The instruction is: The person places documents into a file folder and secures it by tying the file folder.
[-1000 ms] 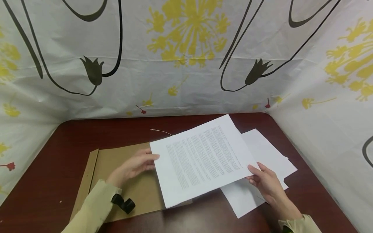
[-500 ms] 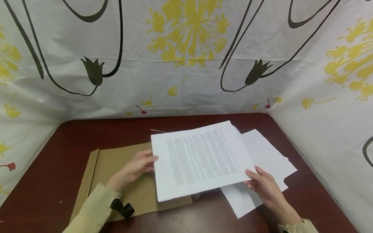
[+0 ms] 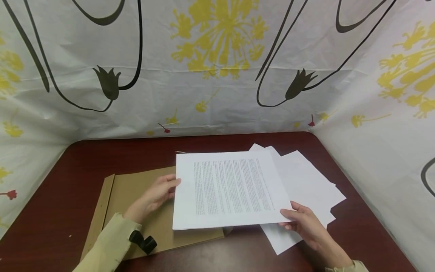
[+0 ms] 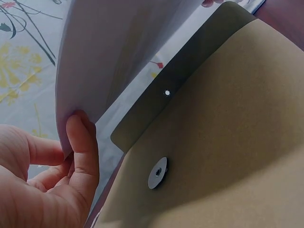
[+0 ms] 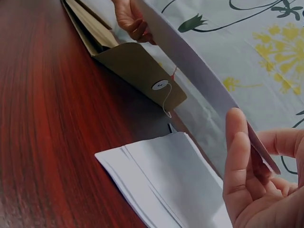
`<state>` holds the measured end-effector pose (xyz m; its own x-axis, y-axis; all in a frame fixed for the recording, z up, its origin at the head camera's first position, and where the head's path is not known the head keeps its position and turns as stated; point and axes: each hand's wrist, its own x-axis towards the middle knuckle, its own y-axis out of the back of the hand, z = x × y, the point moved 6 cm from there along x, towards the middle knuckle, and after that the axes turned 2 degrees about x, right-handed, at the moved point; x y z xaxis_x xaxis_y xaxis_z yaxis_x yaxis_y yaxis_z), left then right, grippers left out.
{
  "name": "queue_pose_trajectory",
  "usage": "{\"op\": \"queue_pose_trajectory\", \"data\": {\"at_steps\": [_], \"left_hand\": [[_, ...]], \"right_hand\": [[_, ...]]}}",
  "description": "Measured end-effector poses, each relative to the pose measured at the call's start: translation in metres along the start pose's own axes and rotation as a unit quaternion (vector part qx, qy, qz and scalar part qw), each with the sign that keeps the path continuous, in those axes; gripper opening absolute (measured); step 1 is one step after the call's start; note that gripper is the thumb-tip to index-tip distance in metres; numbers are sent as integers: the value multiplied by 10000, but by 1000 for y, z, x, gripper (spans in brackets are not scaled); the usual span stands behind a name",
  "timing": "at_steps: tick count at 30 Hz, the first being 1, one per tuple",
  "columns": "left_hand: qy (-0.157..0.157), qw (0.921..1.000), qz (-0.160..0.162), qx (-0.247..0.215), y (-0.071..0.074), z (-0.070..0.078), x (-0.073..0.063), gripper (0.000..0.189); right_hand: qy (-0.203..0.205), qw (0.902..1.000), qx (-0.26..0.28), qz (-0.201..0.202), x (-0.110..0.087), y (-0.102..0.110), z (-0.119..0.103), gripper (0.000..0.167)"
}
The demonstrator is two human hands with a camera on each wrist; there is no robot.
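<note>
My left hand (image 3: 154, 196) pinches the left edge of several printed sheets of paper (image 3: 225, 187), thumb on top. At their lower right corner, my right hand (image 3: 306, 224) pinches the same sheets. They hang above a brown paper envelope (image 3: 130, 192), partly covering it. Close up in the left wrist view, the envelope has a round white button (image 4: 158, 173) and a flap (image 4: 149, 114) with a small hole. The right wrist view shows the flap standing open, with another button (image 5: 160, 85) and a loose string (image 5: 166, 104).
Loose white sheets (image 3: 309, 183) lie overlapping to the right, partly beneath the held ones. A dark pointed thing (image 5: 172, 128) pokes out behind them. The red-brown table (image 3: 44, 211) meets a patterned cloth (image 3: 217, 102) at the back and sides. A black object (image 3: 142, 241) sits by my left sleeve.
The held sheets have turned from a slant to nearly level, their right end coming down and nearer. My right hand has moved slightly left and down; my left hand has barely moved.
</note>
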<state>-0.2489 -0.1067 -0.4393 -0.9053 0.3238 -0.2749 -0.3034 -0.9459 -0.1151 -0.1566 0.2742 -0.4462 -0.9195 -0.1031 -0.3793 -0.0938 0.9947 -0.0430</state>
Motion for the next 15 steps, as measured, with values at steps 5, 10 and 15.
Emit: {"op": "queue_pose_trajectory", "data": {"at_steps": [5,10,15], "left_hand": [[29,10000,-24,91,0,-1,-1,28],[81,9996,-153,213,-3,-4,-1,27],[92,9993,-300,220,-9,-4,1,32]], "right_hand": [[-53,9989,-352,300,2,-3,0,54],[-119,9952,-485,836,4,-3,-1,53],[45,9915,-464,1218,3,3,-7,50]]}}
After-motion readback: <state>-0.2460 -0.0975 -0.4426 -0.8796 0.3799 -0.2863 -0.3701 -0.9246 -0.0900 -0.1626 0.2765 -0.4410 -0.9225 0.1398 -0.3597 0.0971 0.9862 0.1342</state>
